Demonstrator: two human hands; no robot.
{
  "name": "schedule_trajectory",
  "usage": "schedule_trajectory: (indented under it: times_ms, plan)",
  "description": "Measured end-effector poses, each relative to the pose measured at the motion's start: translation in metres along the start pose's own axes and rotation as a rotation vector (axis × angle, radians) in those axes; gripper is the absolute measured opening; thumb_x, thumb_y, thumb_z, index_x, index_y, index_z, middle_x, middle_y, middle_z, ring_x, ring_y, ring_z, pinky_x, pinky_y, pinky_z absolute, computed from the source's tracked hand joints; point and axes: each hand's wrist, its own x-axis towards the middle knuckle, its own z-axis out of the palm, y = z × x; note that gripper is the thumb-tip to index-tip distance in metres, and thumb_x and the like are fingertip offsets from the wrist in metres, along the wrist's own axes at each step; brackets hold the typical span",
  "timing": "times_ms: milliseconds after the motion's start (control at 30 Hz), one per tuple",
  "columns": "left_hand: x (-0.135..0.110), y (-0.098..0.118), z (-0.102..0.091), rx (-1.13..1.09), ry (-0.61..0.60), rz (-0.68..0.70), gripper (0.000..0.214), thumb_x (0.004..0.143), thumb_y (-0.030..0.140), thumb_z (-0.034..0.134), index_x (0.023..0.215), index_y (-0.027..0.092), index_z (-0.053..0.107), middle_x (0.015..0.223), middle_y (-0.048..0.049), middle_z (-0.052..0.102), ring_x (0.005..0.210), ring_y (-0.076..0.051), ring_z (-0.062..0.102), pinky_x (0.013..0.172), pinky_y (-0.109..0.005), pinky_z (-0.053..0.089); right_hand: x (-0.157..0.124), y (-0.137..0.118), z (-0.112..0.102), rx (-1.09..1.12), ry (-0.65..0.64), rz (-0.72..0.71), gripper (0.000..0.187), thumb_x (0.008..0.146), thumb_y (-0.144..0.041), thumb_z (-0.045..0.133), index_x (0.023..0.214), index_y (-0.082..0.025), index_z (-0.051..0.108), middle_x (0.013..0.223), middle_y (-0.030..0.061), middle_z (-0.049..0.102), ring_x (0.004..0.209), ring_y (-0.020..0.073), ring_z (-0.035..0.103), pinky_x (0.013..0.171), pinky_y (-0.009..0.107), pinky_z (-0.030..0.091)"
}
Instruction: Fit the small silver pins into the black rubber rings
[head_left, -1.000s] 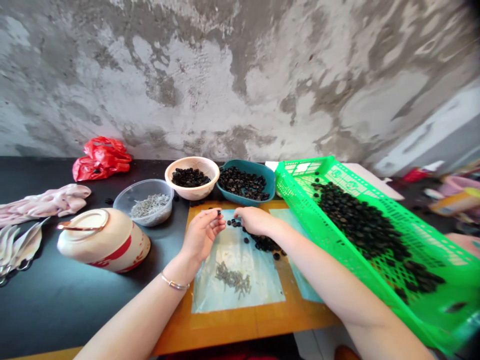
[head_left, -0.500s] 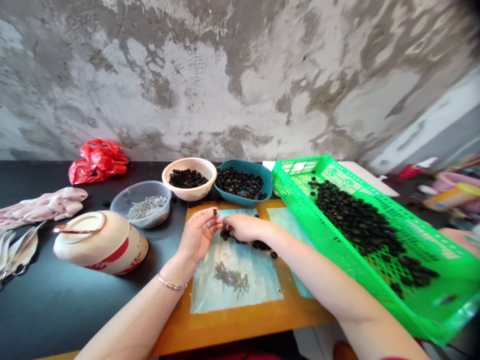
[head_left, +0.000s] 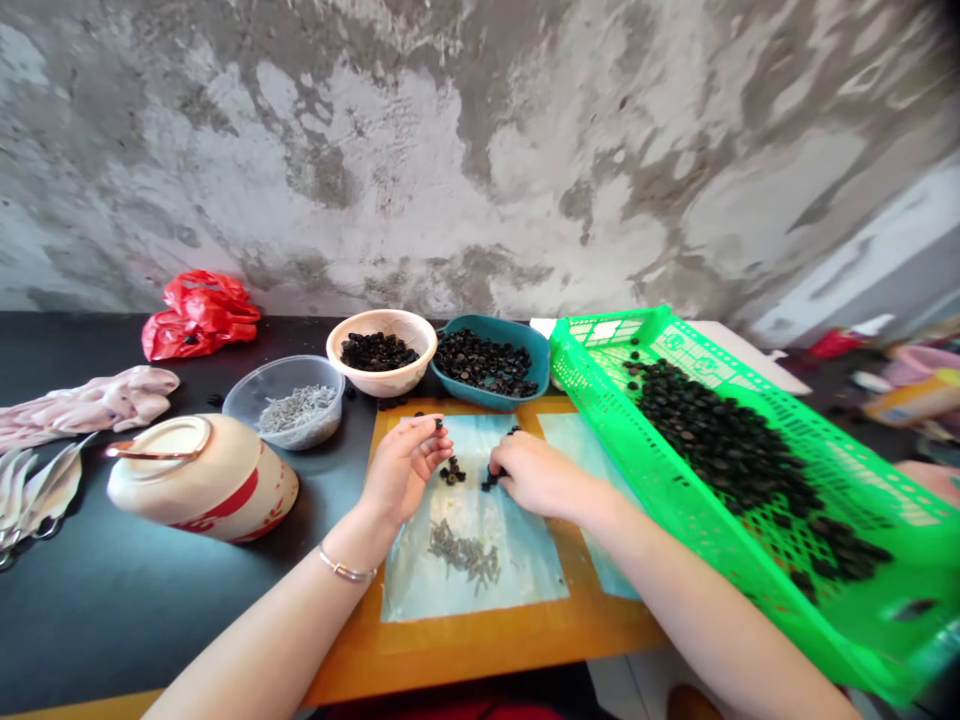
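Observation:
My left hand (head_left: 403, 470) hangs over a clear plastic sheet (head_left: 480, 580), thumb and fingertips pinched on a small black piece (head_left: 438, 425). My right hand (head_left: 536, 476) rests on the sheet, its curled fingertips against a few black pieces (head_left: 493, 478). A small loose clump of the same pieces (head_left: 452, 473) lies between my hands. Below them is a pile of thin grey stems (head_left: 463, 553). The sheet lies on an orange board (head_left: 480, 655). Anything under my right palm is hidden.
A cream bowl (head_left: 382, 385) and a teal dish (head_left: 491, 390) hold black pieces, beside a clear tub of grey stems (head_left: 285, 425). A green plastic crate (head_left: 720, 450) with black pieces tilts at right. A tipped ceramic jar (head_left: 202, 478) stands on the black table (head_left: 112, 620) at left.
My right hand has moved to the right across the sheet, and the clump of black pieces now shows between my hands. My left hand has stayed nearly still.

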Motion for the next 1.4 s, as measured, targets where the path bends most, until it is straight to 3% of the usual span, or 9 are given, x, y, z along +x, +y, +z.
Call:
schedule_trajectory:
  times_ms: [133,267,500,733,933,1400]
  plan:
    - [0.0,-0.003,0.0,0.018,-0.002,-0.011,0.02,0.072,0.015,0.074,0.09,0.01,0.066,0.072,-0.0034,0.066,0.063,-0.01,0.064,0.061,-0.019,0.054,-0.003,-0.008,0.013,-0.008,0.035,0.01,0.017,0.087,-0.017,0.055,0.09,-0.015,0.071,0.089,0.0113,0.068,0.092,0.0253,0.059,0.08,0.033,0.042]
    - [0.001,-0.005,-0.001,0.03,-0.014,-0.015,0.02,0.073,0.015,0.074,0.091,0.01,0.067,0.073,-0.0036,0.067,0.064,-0.011,0.064,0.062,-0.02,0.055,-0.005,-0.005,0.008,0.03,0.033,-0.03,0.015,0.089,-0.018,0.055,0.091,-0.018,0.07,0.089,0.0062,0.067,0.091,0.0209,0.058,0.081,0.03,0.042]
    - [-0.005,-0.008,0.003,0.061,-0.037,-0.077,0.018,0.072,0.014,0.074,0.089,0.01,0.067,0.071,-0.004,0.067,0.061,-0.011,0.064,0.06,-0.021,0.054,-0.024,0.015,-0.003,0.126,-0.027,-0.016,0.023,0.079,-0.016,0.068,0.102,-0.02,0.069,0.097,0.0069,0.062,0.1,0.0236,0.054,0.085,0.032,0.041]
    - [-0.011,-0.015,0.005,0.128,-0.083,-0.148,0.022,0.07,0.018,0.077,0.089,0.01,0.068,0.073,-0.0057,0.068,0.061,-0.013,0.065,0.06,-0.023,0.053,-0.027,0.016,0.008,0.166,-0.006,-0.026,0.009,0.088,-0.02,0.062,0.091,-0.02,0.07,0.091,0.0057,0.059,0.095,0.0215,0.053,0.084,0.032,0.041]
    - [-0.014,-0.02,0.006,0.193,-0.125,-0.188,0.022,0.071,0.02,0.078,0.088,0.01,0.069,0.072,-0.0072,0.068,0.063,-0.015,0.065,0.061,-0.025,0.053,-0.031,0.025,0.012,0.191,-0.022,-0.028,0.024,0.083,-0.018,0.068,0.106,-0.021,0.068,0.098,0.0064,0.059,0.1,0.0228,0.053,0.089,0.034,0.042]
    - [-0.014,-0.023,0.007,0.219,-0.142,-0.204,0.02,0.07,0.021,0.078,0.086,0.01,0.071,0.069,-0.007,0.067,0.062,-0.014,0.064,0.06,-0.025,0.054,-0.026,0.034,0.009,0.194,-0.023,-0.092,0.013,0.087,-0.022,0.064,0.099,-0.02,0.07,0.093,0.0053,0.067,0.096,0.0219,0.057,0.085,0.033,0.043]
